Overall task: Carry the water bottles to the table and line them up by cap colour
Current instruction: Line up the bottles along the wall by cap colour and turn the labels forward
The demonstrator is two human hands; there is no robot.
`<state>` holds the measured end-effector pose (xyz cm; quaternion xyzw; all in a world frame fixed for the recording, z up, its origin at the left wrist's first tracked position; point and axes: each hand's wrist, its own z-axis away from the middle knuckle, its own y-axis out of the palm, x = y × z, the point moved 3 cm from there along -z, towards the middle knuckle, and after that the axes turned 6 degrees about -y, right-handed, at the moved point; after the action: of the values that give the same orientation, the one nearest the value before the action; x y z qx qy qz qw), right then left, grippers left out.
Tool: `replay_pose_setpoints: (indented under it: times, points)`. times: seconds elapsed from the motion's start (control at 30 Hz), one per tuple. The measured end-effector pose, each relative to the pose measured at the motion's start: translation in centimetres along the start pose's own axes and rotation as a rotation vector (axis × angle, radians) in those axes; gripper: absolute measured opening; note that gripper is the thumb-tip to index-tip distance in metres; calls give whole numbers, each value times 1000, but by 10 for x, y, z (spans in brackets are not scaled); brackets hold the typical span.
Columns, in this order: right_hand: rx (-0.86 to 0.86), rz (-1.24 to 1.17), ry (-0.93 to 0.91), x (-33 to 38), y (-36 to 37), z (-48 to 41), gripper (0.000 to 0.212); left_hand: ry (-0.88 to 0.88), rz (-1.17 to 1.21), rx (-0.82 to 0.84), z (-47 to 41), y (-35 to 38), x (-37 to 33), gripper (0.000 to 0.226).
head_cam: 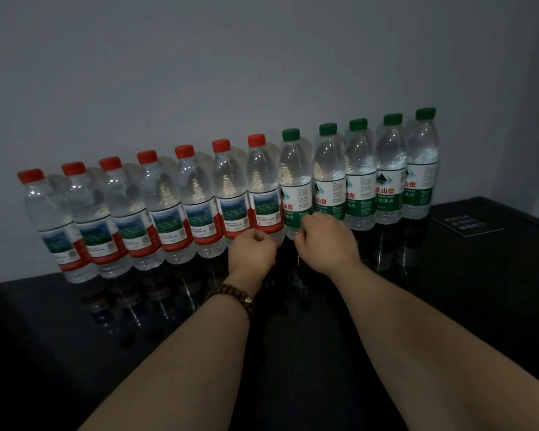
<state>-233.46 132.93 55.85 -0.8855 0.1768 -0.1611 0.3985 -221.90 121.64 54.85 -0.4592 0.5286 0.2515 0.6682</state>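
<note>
The left hand point(252, 248), a bead bracelet point(234, 298) on its wrist, has its fingers curled low against the last red-capped bottle point(262, 181); the right hand point(325, 241) is curled the same way at the foot of the first green-capped bottle point(294, 175), and I cannot tell whether either hand grips or only touches. These two bottles stand upright side by side mid-row. Six more red-capped bottles point(165, 206) run off left and four more green-capped bottles point(389, 172) right, all along the wall point(262, 57) on the glossy black worktop point(448, 290), where a dark card point(467, 227) lies near the far right
</note>
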Motion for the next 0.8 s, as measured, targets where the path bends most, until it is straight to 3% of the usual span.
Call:
replay_pose_setpoints:
  times: [0.1, 0.2, 0.33, 0.47, 0.63, 0.7, 0.8]
  points:
    - [8, 95, -56, 9, -18, 11, 20, 1, 123, 60, 16, -22, 4, 9]
    - [31, 151, -136, 33, -30, 28, 19, 36, 79, -60, 30, -60, 15, 10]
    - [47, 2, -151, 101, -33, 47, 20, 27, -6, -270, 48, -125, 45, 14]
    - [92, -124, -229, 195, -23, 53, 23, 1, -108, -373, 53, -200, 70, 13]
    - [194, -352, -177, 298, 13, 46, 23, -26, -167, -507, 35, -291, 109, 33]
    - [251, -420, -139, 321, 30, 38, 29, -48, -115, -522, 18, -310, 119, 41]
    - [285, -329, -230, 335, 53, 22, 37, -40, -45, -443, -10, -317, 124, 47]
